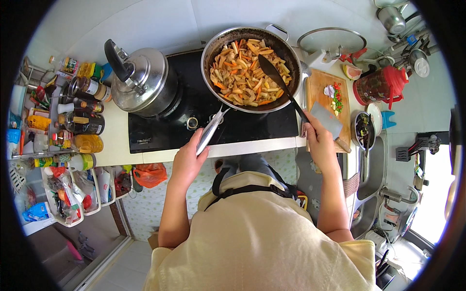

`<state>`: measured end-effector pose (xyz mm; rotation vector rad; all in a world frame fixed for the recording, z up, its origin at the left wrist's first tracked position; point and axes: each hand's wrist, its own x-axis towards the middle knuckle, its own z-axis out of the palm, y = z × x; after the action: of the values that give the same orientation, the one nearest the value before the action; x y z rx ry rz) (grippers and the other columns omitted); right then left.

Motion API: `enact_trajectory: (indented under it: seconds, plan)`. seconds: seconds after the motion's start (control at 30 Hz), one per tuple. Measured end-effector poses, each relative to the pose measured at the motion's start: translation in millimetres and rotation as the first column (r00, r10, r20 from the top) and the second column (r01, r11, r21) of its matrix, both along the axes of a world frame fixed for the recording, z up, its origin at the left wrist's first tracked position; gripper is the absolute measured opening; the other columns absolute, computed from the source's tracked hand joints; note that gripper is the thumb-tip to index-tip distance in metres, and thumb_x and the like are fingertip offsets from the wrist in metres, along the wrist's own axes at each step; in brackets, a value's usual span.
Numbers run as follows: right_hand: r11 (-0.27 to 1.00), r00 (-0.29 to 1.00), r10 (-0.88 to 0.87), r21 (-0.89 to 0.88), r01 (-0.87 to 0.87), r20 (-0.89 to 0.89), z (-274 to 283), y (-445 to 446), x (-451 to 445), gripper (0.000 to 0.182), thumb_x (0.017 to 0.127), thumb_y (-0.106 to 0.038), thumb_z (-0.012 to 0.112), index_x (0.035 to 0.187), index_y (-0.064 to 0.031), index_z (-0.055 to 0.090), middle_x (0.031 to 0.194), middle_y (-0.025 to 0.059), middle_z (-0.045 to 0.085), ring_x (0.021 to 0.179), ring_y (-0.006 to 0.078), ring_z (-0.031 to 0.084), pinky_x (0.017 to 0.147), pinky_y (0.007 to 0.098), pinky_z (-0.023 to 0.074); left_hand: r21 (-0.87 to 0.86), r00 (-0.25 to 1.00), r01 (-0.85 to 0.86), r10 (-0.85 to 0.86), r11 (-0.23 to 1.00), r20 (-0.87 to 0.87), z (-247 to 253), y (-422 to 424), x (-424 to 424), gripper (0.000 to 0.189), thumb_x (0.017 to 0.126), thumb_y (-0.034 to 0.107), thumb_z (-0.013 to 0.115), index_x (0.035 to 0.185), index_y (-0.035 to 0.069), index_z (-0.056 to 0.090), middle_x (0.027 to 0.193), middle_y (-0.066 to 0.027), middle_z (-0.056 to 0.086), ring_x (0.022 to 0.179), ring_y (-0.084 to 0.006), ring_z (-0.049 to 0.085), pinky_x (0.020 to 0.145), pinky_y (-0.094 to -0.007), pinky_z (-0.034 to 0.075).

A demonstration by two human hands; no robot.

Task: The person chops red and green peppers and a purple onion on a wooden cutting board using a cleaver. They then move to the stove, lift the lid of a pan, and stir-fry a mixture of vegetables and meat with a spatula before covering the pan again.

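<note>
A deep frying pan point(206, 72) sits on the black glass cooktop point(156, 134), full of sliced food with carrot strips point(230, 64) among paler pieces. My left hand point(188, 157) is closed around the pan's metal handle point(212, 131). In my right hand point(319, 140) is the long handle of a black spatula point(270, 69). Its blade rests on or just over the food at the right side of the pan; contact is hard to tell. Beside my right hand, a cleaver point(327, 118) lies across a wooden cutting board point(316, 87) that bears chopped red and green peppers point(338, 98) and garlic.
A steel kettle point(143, 83) stands on the left burner. Sauce and oil bottles point(85, 122) crowd the left rack. Right of the board are a red thermos point(378, 87), a bowl of dark food point(362, 127) and the sink point(376, 174). A glass lid point(331, 42) leans at the back.
</note>
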<state>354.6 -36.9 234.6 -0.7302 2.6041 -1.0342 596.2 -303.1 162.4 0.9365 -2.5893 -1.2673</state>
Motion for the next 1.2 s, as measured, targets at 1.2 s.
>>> enact_trajectory:
  seconds: [1.2]
  plan:
    - [0.967, 0.983, 0.178, 0.19, -0.167, -0.041, 47.2, -9.8, 2.6, 0.029, 0.098, -0.016, 0.068, 0.126, -0.0175, 0.076, 0.092, 0.0184, 0.072, 0.078, 0.0373, 0.069, 0.072, 0.0441, 0.0531, 0.086, 0.999, -0.017, 0.021, 0.996, -0.05, -3.9, -19.2, 1.9, 0.056, 0.094, 0.017, 0.074, 0.146, 0.008, 0.055, 0.117, -0.0235, 0.072, 0.105, -0.0414, 0.071, 0.088, -0.0394, 0.055]
